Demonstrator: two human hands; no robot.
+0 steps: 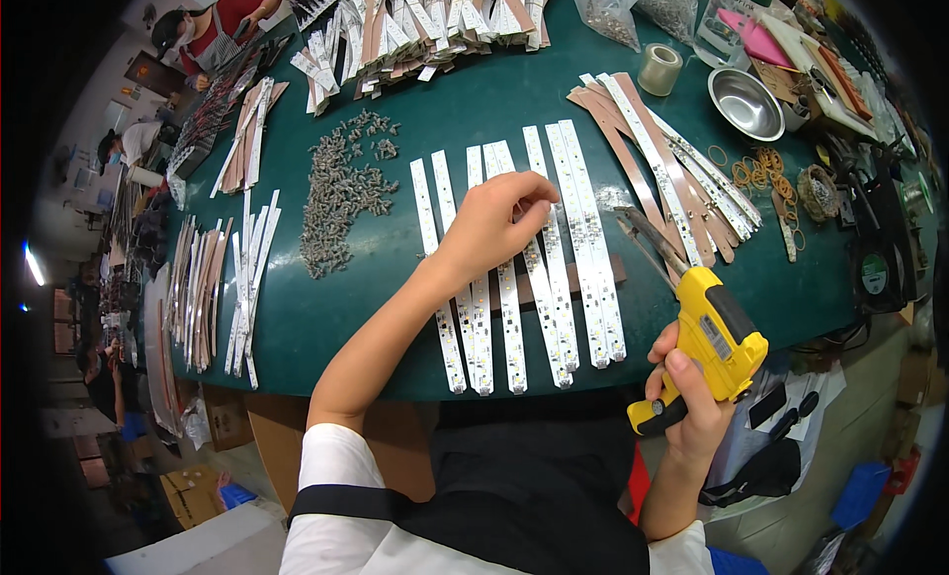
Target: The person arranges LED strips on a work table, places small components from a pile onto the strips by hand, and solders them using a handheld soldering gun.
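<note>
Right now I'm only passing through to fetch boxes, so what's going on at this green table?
A person is working on a row of white light strips laid side by side on the green table. The left hand rests fingertips-down on the middle strips. The right hand holds a yellow power screwdriver, its tip raised just right of the row. A heap of small grey screws lies to the left, and a metal bowl sits far right.

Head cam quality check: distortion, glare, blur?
Head view: strong fisheye, the dark green table's front edge bows and corners vignette black; glare off the round steel bowl and a bright lamp at far left; white LED strips, left hand and right hand on the yellow screwdriver are sharp.
</note>
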